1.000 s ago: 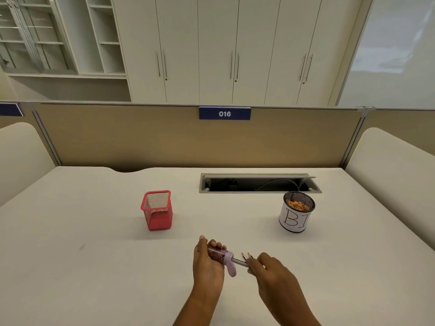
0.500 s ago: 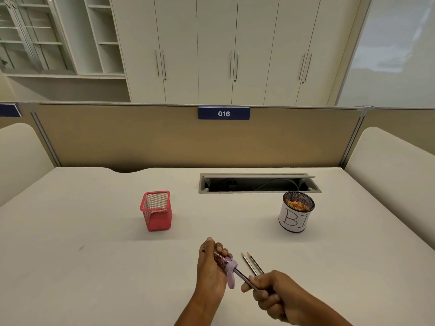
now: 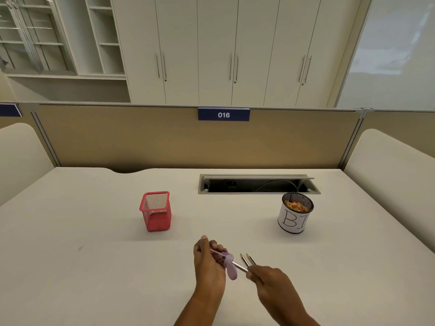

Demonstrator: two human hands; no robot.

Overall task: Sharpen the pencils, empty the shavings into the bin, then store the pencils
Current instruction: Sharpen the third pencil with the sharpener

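My left hand (image 3: 208,264) grips a clear sharpener (image 3: 222,257) with a lilac cap; coloured shavings show inside its barrel. A pencil (image 3: 240,267) is stuck into the cap end, and my right hand (image 3: 274,282) holds its other end. Two more pencils (image 3: 247,259) lie on the desk just behind, tips pointing away from me. A red mesh pencil holder (image 3: 155,211) stands empty to the far left. To the far right stands a round bin (image 3: 294,216) with a white label, with orange shavings inside.
An open cable tray (image 3: 257,184) is set into the white desk (image 3: 82,243) behind the bin. A tan partition (image 3: 141,137) with a "016" sign closes the back, and padded side panels stand at left and right.
My right hand drew back toward me with the pencil, then pushed in again toward the sharpener. My left hand stayed almost where it was. The holder, the bin and the two lying pencils did not move.
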